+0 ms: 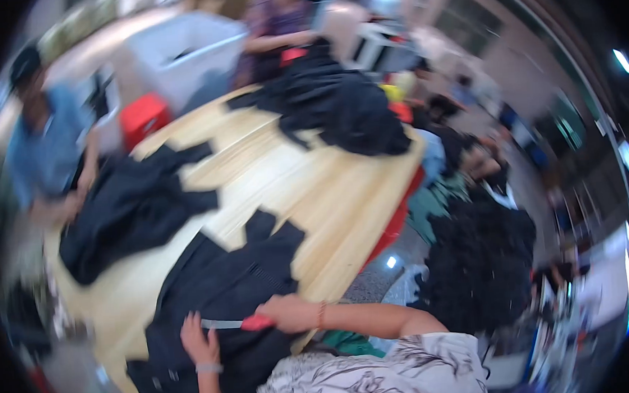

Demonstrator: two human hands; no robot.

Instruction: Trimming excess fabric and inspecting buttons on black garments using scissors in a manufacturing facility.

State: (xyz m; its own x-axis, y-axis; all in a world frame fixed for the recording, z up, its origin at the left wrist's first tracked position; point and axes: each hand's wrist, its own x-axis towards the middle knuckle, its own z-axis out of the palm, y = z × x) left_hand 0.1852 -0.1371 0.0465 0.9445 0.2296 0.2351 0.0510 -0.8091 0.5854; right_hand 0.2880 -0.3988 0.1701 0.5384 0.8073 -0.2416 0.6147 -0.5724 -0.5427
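A black garment (223, 292) lies spread on the near part of the wooden table in front of me. My right hand (291, 313) is closed around the red handle of a narrow metal blade (229, 323), held level over the garment. Whether it is a knife or a pair of closed scissors is too blurred to tell. The blade points left, its tip close to the fingers of my left hand (198, 342). That hand rests on the garment with its thumb apart from the fingers and nothing seen in it.
Across the pale wooden table (255, 168), one person handles a black garment (131, 208) at left and another a black pile (345, 101) at the far end. A red box (144, 119) and white bin (180, 53) stand behind. A black heap (477, 262) lies right.
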